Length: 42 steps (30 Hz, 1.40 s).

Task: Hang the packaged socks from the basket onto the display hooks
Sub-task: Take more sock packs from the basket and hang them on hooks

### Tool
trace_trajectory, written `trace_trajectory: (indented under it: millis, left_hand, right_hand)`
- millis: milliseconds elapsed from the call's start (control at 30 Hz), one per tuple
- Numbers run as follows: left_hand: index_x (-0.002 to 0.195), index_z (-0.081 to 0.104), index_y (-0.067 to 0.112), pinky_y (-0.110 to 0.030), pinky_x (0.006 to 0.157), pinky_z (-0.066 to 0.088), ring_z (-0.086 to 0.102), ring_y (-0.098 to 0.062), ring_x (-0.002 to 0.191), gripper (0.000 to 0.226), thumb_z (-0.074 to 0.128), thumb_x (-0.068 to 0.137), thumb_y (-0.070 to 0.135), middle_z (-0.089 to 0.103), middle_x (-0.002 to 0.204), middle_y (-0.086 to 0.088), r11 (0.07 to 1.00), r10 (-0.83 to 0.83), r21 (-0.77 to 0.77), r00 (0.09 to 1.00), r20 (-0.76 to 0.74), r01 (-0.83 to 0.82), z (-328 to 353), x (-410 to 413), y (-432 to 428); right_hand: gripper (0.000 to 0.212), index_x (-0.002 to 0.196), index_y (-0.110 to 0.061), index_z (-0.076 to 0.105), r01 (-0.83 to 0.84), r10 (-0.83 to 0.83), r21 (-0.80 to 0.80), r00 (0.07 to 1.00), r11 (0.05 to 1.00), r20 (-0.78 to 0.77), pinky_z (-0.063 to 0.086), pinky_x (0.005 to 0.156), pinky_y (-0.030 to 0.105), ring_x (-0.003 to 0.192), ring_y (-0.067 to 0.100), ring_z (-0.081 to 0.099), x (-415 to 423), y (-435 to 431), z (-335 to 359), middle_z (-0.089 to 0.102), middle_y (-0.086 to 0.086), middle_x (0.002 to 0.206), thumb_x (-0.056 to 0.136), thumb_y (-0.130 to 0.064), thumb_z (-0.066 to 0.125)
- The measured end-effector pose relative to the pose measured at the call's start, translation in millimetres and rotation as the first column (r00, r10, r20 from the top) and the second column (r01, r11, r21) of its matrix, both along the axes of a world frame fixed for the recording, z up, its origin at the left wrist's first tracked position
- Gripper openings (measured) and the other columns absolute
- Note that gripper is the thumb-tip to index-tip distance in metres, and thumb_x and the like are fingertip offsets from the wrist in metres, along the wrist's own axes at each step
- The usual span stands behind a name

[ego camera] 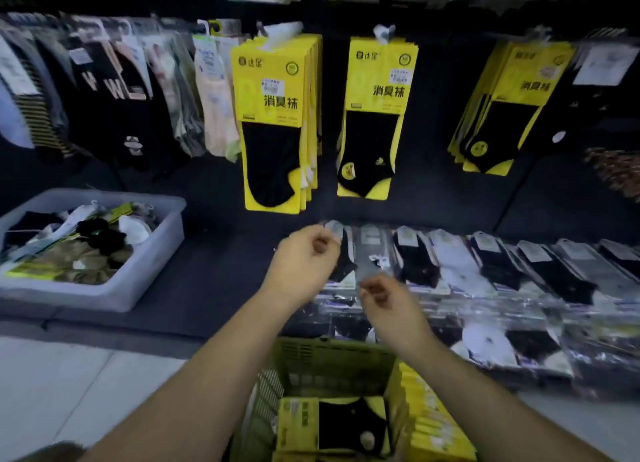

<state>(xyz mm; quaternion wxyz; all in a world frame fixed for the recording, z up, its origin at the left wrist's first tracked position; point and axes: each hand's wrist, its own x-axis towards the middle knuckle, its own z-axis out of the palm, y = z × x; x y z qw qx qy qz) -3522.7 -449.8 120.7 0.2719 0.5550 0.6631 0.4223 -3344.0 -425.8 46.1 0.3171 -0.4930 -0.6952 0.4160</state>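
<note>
Head view – the dark display wall [433,191] fills most of it, with yellow sock packs [273,115] hanging off hooks [383,32] up top. Below that there's a shelf row of clear-bagged socks [491,267], and a grey tub [152,264] of loose socks sits off to the left. The green basket [311,354] is at the bottom, right under the arms, with yellow packaged socks [426,416] inside. The left hand [301,264] pinches the top of a clear packet [346,264] with a black sock in it. The right hand [391,305] pinches its lower edge – pretty blurry though.
</note>
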Motion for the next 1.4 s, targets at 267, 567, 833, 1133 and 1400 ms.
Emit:
trace_trajectory:
  millis: [267, 567, 833, 1133, 1400]
  left_hand:
    - [0.133, 0.059, 0.006, -0.049, 0.103, 0.046, 0.051, -0.042, 0.128, 0.043, 0.067, 0.1, 0.031, 0.056, 0.132, -0.019, 0.851, 0.215, -0.403, 0.923, -0.318, -0.337, -162.2, -52.1, -114.1]
    - [0.126, 0.054, 0.027, -0.034, 0.093, 0.047, 0.066, -0.03, 0.116, 0.03, 0.064, 0.103, 0.043, 0.071, 0.115, 0.003, 0.786, 0.24, -0.582, 0.97, -0.019, -0.206, -242.8, -66.9, -191.1]
    - [0.118, 0.055, 0.033, -0.054, 0.1, 0.059, 0.075, -0.022, 0.106, 0.018, 0.062, 0.105, 0.044, 0.076, 0.116, 0.004, 0.806, 0.299, -0.57, 0.941, 0.159, -0.16, -243.3, -67.3, -190.1]
    - [0.125, 0.053, 0.026, -0.054, 0.1, 0.059, 0.073, -0.022, 0.108, 0.029, 0.062, 0.104, 0.044, 0.075, 0.117, 0.003, 0.806, 0.288, -0.571, 0.946, 0.147, -0.157, -244.0, -67.5, -189.9]
    - [0.135, 0.052, 0.021, -0.025, 0.092, 0.048, 0.056, -0.009, 0.109, 0.048, 0.071, 0.098, 0.046, 0.05, 0.124, 0.009, 0.909, 0.338, -0.237, 0.939, -0.06, -0.342, -219.8, -59.4, -176.6]
  right_hand:
    - [0.021, 0.111, -0.018, 0.067, -0.177, 0.309, -0.315, 0.842, 0.933, 0.442, 0.055, 0.084, 0.035, 0.094, 0.02, 0.068, -1.0, -94.6, -147.5, 0.072, 0.001, 0.102, 0.096, -0.03, 0.062]
    - [0.038, 0.129, -0.021, 0.06, -0.266, 0.469, -0.394, 0.619, 0.88, 0.63, 0.049, 0.092, 0.036, 0.119, 0.026, 0.053, -12.9, -133.9, -242.6, 0.061, 0.003, 0.126, 0.095, -0.038, 0.061]
    - [0.04, 0.126, -0.024, 0.064, -0.291, 0.388, -0.263, 0.583, 0.92, 0.714, 0.041, 0.094, 0.036, 0.117, 0.025, 0.052, -17.6, -128.8, -260.4, 0.062, 0.0, 0.122, 0.091, -0.043, 0.066]
    - [0.008, 0.091, -0.03, 0.053, -0.171, 0.418, -0.443, 0.721, 0.88, 0.552, 0.042, 0.083, 0.036, 0.095, 0.025, 0.059, -20.7, -117.6, -247.4, 0.061, -0.005, 0.093, 0.095, -0.031, 0.061]
    - [0.017, 0.077, -0.022, 0.06, 0.107, -0.139, -0.479, 0.99, 0.871, -0.032, 0.043, 0.062, 0.03, 0.071, 0.016, 0.061, -47.2, -92.6, -155.2, 0.065, -0.003, 0.075, 0.093, -0.019, 0.065]
